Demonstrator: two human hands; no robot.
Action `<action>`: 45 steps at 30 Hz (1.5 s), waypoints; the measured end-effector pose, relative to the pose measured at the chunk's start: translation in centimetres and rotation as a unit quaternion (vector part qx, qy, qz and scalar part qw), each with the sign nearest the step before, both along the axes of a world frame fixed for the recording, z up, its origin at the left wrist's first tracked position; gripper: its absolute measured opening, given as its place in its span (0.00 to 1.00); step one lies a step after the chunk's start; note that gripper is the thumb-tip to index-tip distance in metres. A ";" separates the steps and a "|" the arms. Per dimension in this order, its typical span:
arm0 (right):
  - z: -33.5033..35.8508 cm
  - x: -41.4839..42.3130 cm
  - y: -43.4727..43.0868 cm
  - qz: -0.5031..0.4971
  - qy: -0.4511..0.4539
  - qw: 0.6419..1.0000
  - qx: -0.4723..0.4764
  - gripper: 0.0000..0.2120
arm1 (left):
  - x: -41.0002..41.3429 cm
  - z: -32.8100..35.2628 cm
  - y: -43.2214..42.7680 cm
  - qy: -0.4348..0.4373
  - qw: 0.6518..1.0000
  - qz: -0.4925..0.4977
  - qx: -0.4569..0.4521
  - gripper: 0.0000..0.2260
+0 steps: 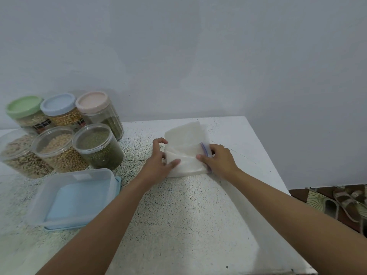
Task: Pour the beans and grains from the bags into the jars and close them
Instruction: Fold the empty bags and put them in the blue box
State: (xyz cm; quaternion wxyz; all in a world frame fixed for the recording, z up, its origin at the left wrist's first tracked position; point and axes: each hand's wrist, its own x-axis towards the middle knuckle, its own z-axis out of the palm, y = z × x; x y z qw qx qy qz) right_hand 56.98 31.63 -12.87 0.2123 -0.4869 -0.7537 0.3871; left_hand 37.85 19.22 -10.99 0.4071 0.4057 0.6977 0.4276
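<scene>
White grain fills a clear zip bag [184, 135] lying flat on the speckled table [178, 225], right of a cluster of jars. The left hand [158, 161] holds the bag's left edge, fingers curled over it and thumb laid on the plastic. The right hand [218, 161] pinches the end by the blue zip strip [204, 150].

The step in hand looks like opening the bag before pouring. The three open jars [95, 145] at the front each already hold beans or grain, and the three lidded jars [59, 108] stand behind them. That makes the empty clear box [79, 172], sitting on its blue lid [118, 182], the likely vessel for this bag.

To do it well, the zip should be parted along its whole length while the bag lies supported, so nothing spills. The left hand can then take the weight from beneath while the right shapes the mouth into a narrow spout. The mouth wants to be over the box before the bag is tipped — loose grain runs fast and the soft plastic sags.
</scene>
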 end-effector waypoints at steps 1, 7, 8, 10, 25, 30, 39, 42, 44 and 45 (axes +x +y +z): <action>0.0 -0.2 0.1 0.001 -0.013 1.000 0.005 0.15 | -0.1 -0.2 -0.1 0.008 1.000 0.002 -0.005 0.31; 0.3 -1.0 0.4 -0.008 -0.040 0.999 0.018 0.17 | 0.8 -0.9 -0.4 0.153 0.986 0.051 0.035 0.32; 0.5 -1.1 0.4 -0.014 -0.038 0.999 0.020 0.16 | 1.0 -1.1 -0.4 0.183 0.981 0.050 0.048 0.31; 0.7 -1.1 0.2 -0.014 -0.032 0.999 0.031 0.21 | 1.0 -1.2 -0.6 0.283 0.956 0.050 0.053 0.29; -1.0 -0.9 -0.7 0.277 -0.126 0.782 0.545 0.11 | -2.3 -2.1 -0.2 0.397 0.899 -0.149 0.111 0.28; -2.5 0.6 1.2 0.342 -0.091 0.850 0.389 0.18 | -2.3 -2.2 -1.4 0.359 0.920 -0.152 -0.037 0.32; -2.1 2.6 1.9 0.327 -0.115 0.911 0.224 0.26 | -2.1 -3.4 -1.7 0.399 0.901 -0.171 0.022 0.29; -2.3 3.0 2.0 0.258 -0.067 0.935 0.236 0.25 | -2.1 -3.5 -1.8 0.408 0.895 -0.176 0.029 0.28; -2.4 2.8 1.8 0.237 -0.049 0.946 0.217 0.25 | -1.9 -3.5 -1.8 0.414 0.892 -0.179 0.030 0.26; -2.4 2.8 1.8 0.233 -0.044 0.952 0.195 0.26 | -2.0 -3.7 -1.8 0.416 0.890 -0.179 0.046 0.26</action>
